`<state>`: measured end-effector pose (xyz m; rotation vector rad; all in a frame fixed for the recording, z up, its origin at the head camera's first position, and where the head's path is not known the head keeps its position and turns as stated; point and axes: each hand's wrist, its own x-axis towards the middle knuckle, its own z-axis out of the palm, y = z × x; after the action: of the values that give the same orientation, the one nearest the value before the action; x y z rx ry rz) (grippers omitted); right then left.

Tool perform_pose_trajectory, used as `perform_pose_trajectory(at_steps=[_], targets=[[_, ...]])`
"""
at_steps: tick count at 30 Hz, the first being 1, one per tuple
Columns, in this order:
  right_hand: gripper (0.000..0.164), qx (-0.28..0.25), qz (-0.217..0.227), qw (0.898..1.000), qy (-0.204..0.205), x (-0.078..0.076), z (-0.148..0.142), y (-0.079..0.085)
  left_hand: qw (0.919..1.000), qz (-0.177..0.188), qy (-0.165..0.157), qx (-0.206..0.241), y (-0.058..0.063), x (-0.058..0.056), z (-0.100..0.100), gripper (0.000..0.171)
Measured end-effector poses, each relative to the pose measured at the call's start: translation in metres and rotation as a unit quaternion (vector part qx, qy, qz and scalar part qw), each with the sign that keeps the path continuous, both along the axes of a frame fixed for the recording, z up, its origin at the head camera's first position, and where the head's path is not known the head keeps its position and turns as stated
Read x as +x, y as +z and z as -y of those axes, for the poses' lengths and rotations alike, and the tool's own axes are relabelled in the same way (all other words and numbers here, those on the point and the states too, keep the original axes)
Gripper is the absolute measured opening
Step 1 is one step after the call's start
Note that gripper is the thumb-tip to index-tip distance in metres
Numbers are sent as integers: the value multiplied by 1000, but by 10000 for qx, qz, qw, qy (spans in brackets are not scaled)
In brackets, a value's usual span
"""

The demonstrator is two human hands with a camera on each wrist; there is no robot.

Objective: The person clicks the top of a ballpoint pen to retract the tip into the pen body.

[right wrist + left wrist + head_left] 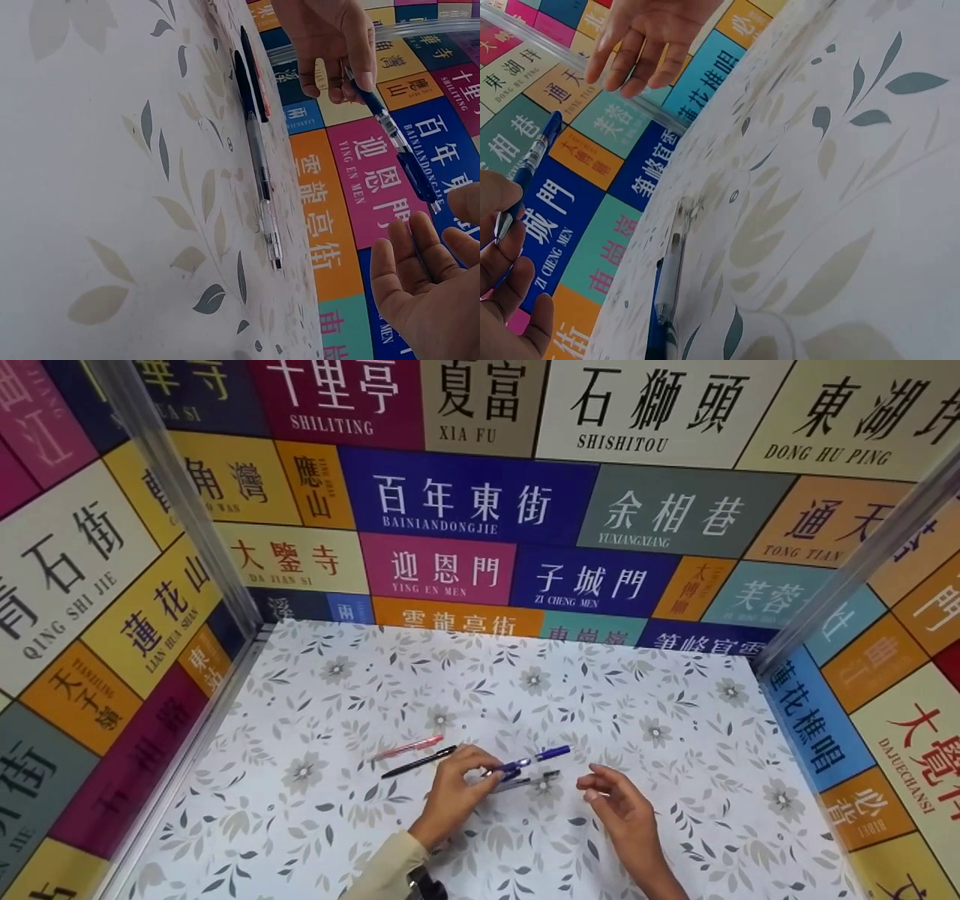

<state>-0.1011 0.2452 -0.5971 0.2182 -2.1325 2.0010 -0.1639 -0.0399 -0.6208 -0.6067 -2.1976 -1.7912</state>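
Note:
My left hand [457, 791] pinches a blue pen [553, 754] between thumb and fingers, holding it raised over the table. In the right wrist view, the blue pen [394, 142] slants from the left hand [334, 45] toward the right hand [431, 277]. My right hand [622, 806] is off the pen's far end in the head view, its fingers loosely bent and holding nothing. Below the held pen, a clear-barrelled pen [673, 274] lies on the table, with a blue pen [656, 322] right beside it.
Left of my left hand, a pink-red pen [409, 747] and a black pen [418, 762] lie on the tabletop. A white leaf-patterned cover [300, 825] spreads over the table. Panels with coloured signs [465, 495] enclose its back and sides.

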Motion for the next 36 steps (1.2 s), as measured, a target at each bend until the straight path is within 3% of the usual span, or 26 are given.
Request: perform_pose_trajectory(at_steps=[7,12,26,36], targets=[[40,-77,-79,9999,27,0,8,4,9995,304,-74,61,-2,8,-4,15],[42,-166,-165,9997,20,-1,11,4,9994,290,-45,166,-1,12,-8,23],[47,-182,-226,9995,-79,-1,23,12,9980,386,36,507,1,21,-20,23],[51,-526,-432,9971,-348,-5,32,14,9960,369,44,812,2,26,-27,13]])
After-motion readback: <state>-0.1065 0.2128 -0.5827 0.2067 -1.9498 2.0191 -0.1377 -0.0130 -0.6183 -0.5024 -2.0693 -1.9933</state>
